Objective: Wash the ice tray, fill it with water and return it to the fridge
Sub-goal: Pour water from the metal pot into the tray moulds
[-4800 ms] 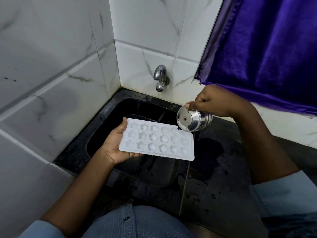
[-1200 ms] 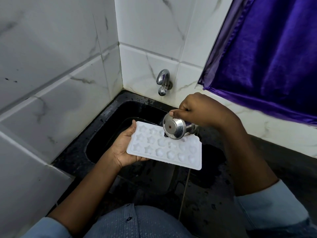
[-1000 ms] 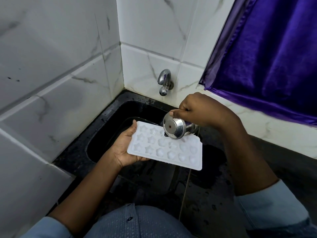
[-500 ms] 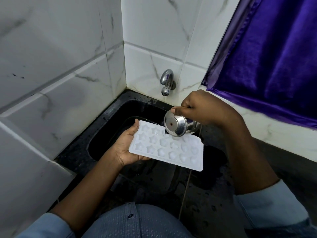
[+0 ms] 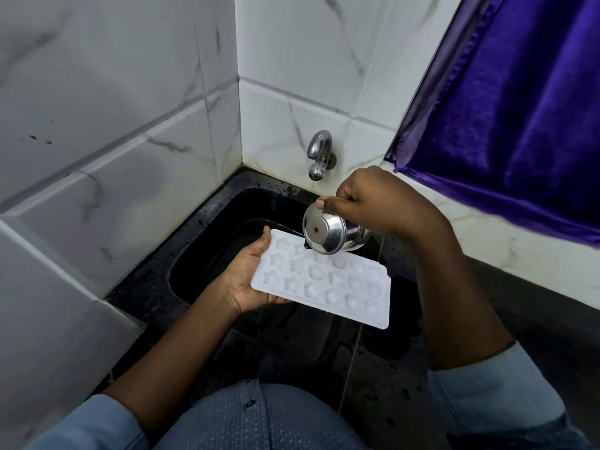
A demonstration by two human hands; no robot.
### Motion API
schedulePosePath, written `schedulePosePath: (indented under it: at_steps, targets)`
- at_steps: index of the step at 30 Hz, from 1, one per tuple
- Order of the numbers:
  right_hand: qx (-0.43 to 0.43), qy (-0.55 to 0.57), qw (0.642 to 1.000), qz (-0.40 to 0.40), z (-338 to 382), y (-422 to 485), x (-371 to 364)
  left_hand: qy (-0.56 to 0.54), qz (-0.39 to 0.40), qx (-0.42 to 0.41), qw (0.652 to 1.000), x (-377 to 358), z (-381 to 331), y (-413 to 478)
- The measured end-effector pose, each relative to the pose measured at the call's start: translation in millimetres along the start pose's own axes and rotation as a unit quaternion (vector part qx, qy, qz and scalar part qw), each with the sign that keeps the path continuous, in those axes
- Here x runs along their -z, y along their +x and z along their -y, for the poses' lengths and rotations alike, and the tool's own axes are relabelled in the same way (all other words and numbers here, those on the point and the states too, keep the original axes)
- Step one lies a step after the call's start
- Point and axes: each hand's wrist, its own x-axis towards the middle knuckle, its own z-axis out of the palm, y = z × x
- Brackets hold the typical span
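A white ice tray with star and round moulds lies level over the black sink. My left hand holds it from beneath at its left end, thumb on the rim. My right hand grips a small steel cup, tipped on its side over the tray's far-left moulds with its base facing me. The cup's mouth is hidden behind it. Several moulds look glossy with water.
A chrome tap juts from the white marble-tiled wall above the sink's back edge. A purple curtain hangs at the right. Wet black counter runs in front and to the right of the basin.
The tipped cup has travelled leftward along the tray, from its right end to its far-left moulds. The tray has stayed in my left hand, nearly still.
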Motion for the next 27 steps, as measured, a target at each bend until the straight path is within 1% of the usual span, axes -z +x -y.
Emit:
schedulePosePath:
  at_steps: [8, 19, 27]
  targets:
    - [0.006, -0.014, 1.0, -0.012, 5, 0, -1, -0.003, 0.025, 0.005, 1.0, 8, 1, 2]
    - [0.01, -0.028, 0.999, -0.013, 7, -1, -3, -0.015, 0.04, 0.007, 0.999, 16, 3, 6]
    - [0.009, -0.019, 1.0, -0.012, 12, -1, -1, -0.009, 0.051, 0.008, 0.999, 13, 6, 7]
